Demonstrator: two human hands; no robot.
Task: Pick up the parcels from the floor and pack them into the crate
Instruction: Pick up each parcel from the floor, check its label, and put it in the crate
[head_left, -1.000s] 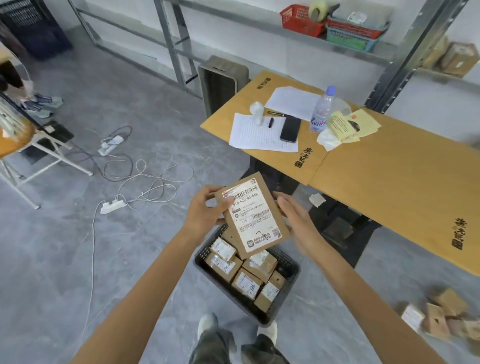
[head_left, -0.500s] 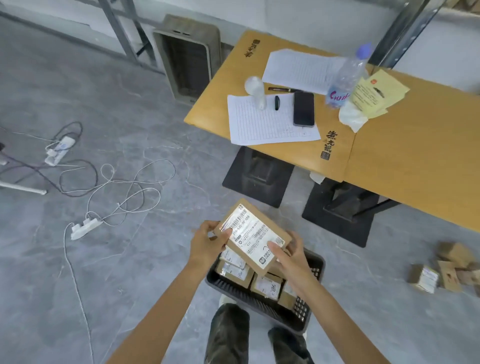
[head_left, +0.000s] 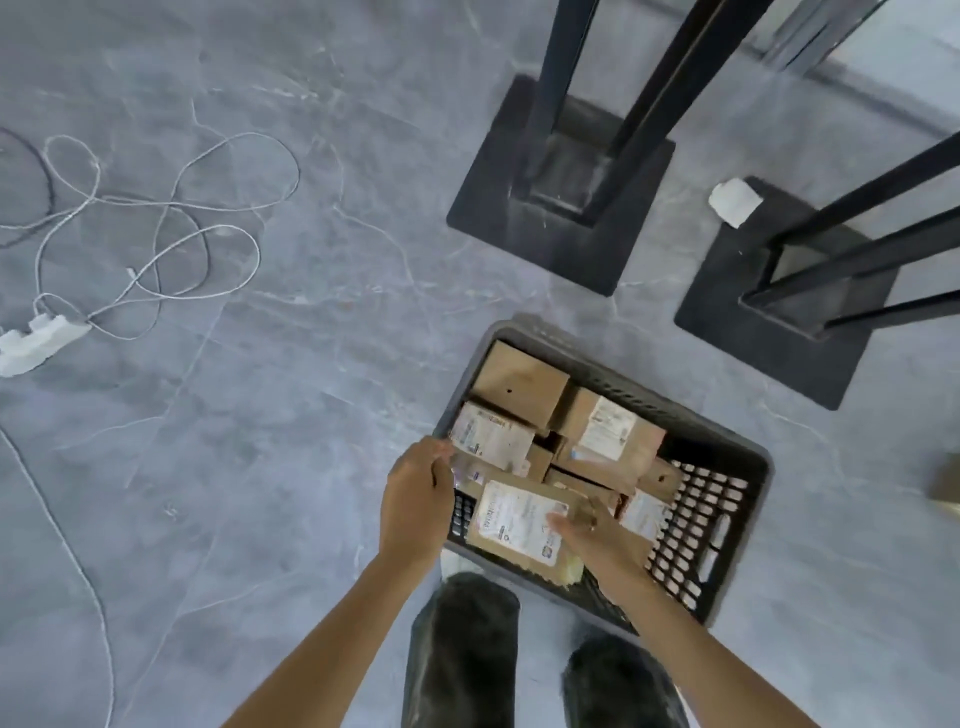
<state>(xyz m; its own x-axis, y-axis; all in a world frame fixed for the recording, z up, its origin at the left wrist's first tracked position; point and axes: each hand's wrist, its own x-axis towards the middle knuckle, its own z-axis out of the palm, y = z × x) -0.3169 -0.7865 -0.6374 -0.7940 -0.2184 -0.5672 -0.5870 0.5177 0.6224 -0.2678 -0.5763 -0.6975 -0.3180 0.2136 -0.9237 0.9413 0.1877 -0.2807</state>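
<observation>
On grey floor, dark plastic crate (head_left: 727, 431) sits just in front of the person's feet, near two black table bases (head_left: 561, 182). Flat parcel (head_left: 519, 525) with white label lies tilted at the crate's near-left corner, resting on top of other parcels, partly over the near rim. Left hand (head_left: 415, 504) is at the crate's left rim beside the flat parcel's left end, fingers curled with tips hidden; cannot tell whether they grip the parcel or only touch it. Right hand (head_left: 597, 540) lies on the flat parcel's right part, fingers fairly straight across the label, pressing down rather than pinching. Crate also holds a plain brown box (head_left: 519, 384) at the far-left corner, a labelled box (head_left: 608, 436) just right of it, another labelled box (head_left: 491, 439) along the left wall, and a small labelled parcel (head_left: 644, 514) by the right wrist. Right part of the crate floor is bare mesh. White cables (head_left: 156, 218) and power strip (head_left: 36, 343) lie well to the left. White scrap (head_left: 733, 201) sits between the bases. Blurred brown object (head_left: 948, 483) at right edge.
</observation>
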